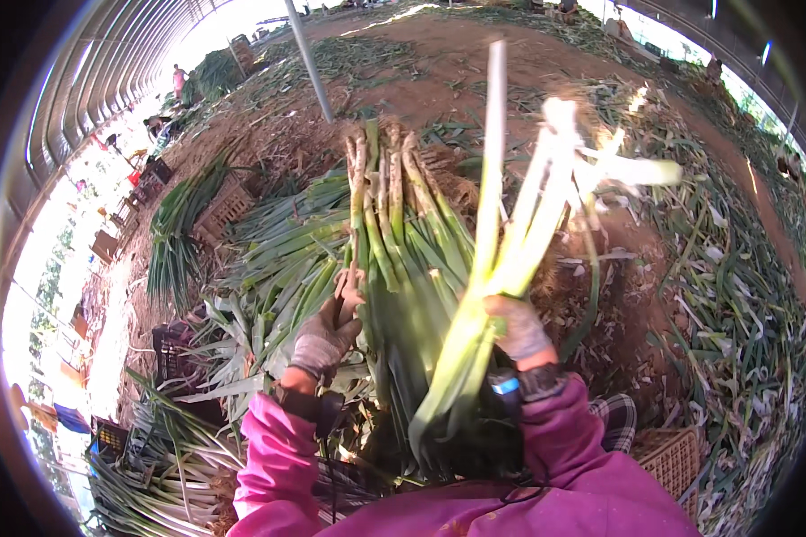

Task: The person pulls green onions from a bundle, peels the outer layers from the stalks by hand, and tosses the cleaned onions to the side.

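Observation:
My right hand (518, 329), in a pale glove, is closed round a bunch of long green onions (510, 255). Their bright white ends point up and fan out, partly blurred, and the green leaves hang down past my wrist. My left hand (327, 340), also gloved, is at the left edge of a pile of green onions (398, 224) in front of me. Its fingers close on the lower part of a brownish green onion stalk (355, 224). The pile's stalks have dull, soil-stained outer skins, with their root ends pointing away from me.
Trimmed onions with white stalks (166, 479) lie at the lower left, near a black crate (109, 440). A woven basket (672, 461) stands by my right side. Stripped leaves (734, 313) cover the ground at right. A metal pole (309, 63) rises beyond the pile.

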The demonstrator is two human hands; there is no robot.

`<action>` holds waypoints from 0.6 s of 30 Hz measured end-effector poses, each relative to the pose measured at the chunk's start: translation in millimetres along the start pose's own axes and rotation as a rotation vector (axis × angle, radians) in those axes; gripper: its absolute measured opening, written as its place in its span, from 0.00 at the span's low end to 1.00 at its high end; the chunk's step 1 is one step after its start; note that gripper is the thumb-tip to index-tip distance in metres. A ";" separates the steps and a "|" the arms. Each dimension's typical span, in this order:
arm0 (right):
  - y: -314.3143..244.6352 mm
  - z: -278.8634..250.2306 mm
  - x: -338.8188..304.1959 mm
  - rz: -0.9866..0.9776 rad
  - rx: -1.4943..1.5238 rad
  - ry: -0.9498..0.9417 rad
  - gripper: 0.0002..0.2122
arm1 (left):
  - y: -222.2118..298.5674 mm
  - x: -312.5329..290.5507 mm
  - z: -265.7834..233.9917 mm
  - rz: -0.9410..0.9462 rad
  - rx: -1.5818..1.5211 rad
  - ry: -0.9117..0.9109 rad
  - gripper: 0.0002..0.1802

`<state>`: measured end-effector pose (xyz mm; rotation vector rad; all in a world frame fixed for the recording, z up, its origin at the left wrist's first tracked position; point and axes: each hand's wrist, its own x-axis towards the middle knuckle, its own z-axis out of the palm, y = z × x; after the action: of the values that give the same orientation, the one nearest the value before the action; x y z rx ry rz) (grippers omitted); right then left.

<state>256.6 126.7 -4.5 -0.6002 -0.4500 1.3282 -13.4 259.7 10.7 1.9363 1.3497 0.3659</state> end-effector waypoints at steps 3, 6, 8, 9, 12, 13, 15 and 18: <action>39.4 14.5 46.9 0.053 -0.263 0.121 0.10 | -32.2 49.0 3.3 0.297 -0.323 0.122 0.28; 77.4 5.0 108.0 0.123 -0.536 0.339 0.06 | -8.9 88.6 5.8 0.032 -0.443 0.041 0.31; 120.0 7.0 136.4 0.225 -0.611 0.398 0.08 | -64.4 126.7 12.5 -0.064 -0.882 -0.067 0.28; 125.0 -3.9 134.6 0.180 -0.598 0.371 0.08 | -55.7 125.7 33.4 -0.024 -0.835 0.013 0.28; 137.9 -28.7 104.2 0.145 -0.473 0.267 0.05 | -53.6 100.8 73.9 0.252 -1.157 0.028 0.27; 132.0 -47.0 86.5 0.268 -0.496 0.321 0.09 | -47.1 75.0 84.7 0.085 -0.969 -0.014 0.30; 141.3 -88.1 41.4 0.105 -0.492 0.229 0.08 | -61.3 34.6 117.2 0.098 -0.893 0.047 0.32; 145.6 -94.2 -4.4 0.317 -0.506 0.263 0.09 | -107.5 -11.4 127.6 -0.047 -0.946 0.165 0.32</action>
<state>203.8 127.2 -169.7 -1.2940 -0.4891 1.4123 -15.2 216.8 -150.9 1.0939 1.0240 0.9543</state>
